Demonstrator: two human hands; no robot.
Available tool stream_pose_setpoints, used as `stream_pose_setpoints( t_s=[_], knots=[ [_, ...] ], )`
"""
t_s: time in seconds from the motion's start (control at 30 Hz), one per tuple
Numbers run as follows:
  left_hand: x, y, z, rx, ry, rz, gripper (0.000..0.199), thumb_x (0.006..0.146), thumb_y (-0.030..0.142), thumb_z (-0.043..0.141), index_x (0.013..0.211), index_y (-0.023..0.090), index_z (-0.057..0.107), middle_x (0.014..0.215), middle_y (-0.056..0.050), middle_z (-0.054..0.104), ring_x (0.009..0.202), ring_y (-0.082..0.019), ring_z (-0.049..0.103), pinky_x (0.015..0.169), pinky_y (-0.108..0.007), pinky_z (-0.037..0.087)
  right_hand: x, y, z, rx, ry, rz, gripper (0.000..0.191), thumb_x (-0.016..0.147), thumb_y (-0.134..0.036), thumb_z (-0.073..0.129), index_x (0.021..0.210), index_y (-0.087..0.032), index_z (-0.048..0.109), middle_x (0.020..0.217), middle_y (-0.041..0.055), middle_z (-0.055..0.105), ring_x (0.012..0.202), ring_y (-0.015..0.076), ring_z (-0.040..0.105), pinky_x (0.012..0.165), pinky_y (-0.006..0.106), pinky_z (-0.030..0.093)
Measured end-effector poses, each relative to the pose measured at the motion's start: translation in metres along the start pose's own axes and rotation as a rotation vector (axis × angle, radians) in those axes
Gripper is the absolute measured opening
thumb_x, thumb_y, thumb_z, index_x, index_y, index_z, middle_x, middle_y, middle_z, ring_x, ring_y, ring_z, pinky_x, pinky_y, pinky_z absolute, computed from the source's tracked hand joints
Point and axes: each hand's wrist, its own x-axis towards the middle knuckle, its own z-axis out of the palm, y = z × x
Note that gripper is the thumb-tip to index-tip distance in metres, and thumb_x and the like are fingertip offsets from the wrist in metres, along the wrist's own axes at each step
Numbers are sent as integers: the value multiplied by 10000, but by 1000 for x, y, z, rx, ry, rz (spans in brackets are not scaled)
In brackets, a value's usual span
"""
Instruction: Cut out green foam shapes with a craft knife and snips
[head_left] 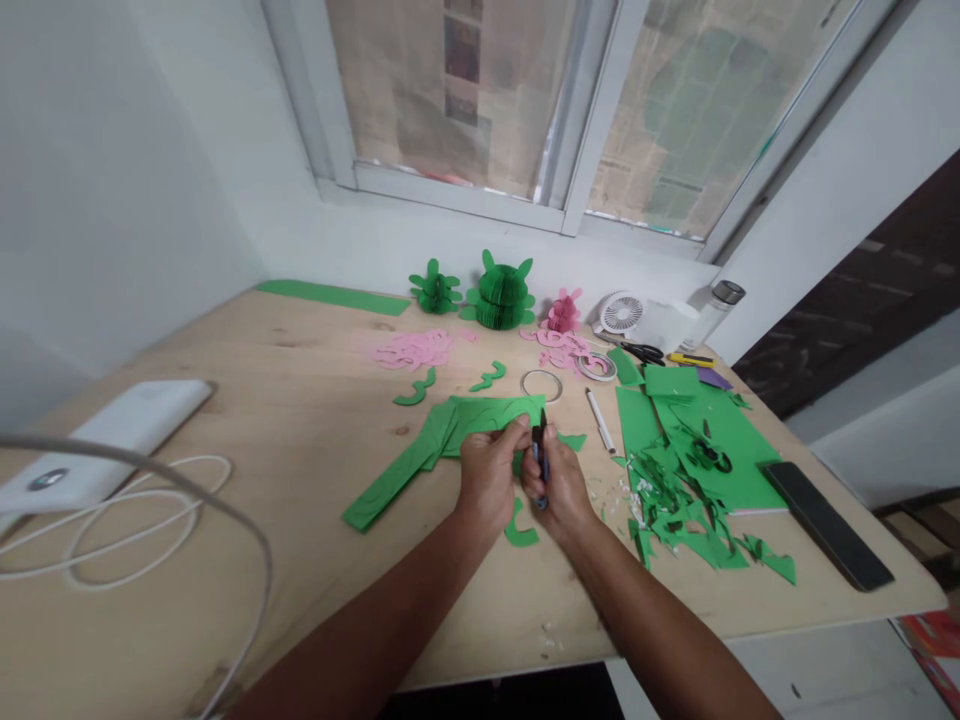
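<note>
My left hand pinches the near right end of a green paper strip with pencilled curves on it. Closed beside it, my right hand grips a small cutting tool with a dark blade and a blue-grey handle. The blade points away from me at the paper's right end; its exact kind is not clear. More green strips fan out to the left of my hands. A curved green cutout lies just below them, and wavy green cutouts lie beyond the strips.
Green scraps are heaped at right, near a black phone. A white pen, tape roll, black scissors and small fan lie farther back. Paper figures line the wall. A white device and cable occupy the left.
</note>
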Motion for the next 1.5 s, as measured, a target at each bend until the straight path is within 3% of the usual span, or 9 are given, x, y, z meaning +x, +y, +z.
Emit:
stream_pose_setpoints(
  t_s=[1.03,1.5],
  knots=[
    [1,-2,-2,-22,-19,-22,208,590,236,776,496,147,613,524,-2,603,534,-111,568,600,-241,481,-1,-2,2,9,4,3,554,667,-706,672,649,-161,573,421,-87,388,339,36,238,329,187,138],
    [0,1,0,-51,-43,-9,227,576,238,804,509,148,607,523,8,610,533,-109,578,593,-237,485,-1,0,0,-8,35,18,544,669,-691,681,603,-179,508,410,-91,361,344,39,243,338,193,127]
  ],
)
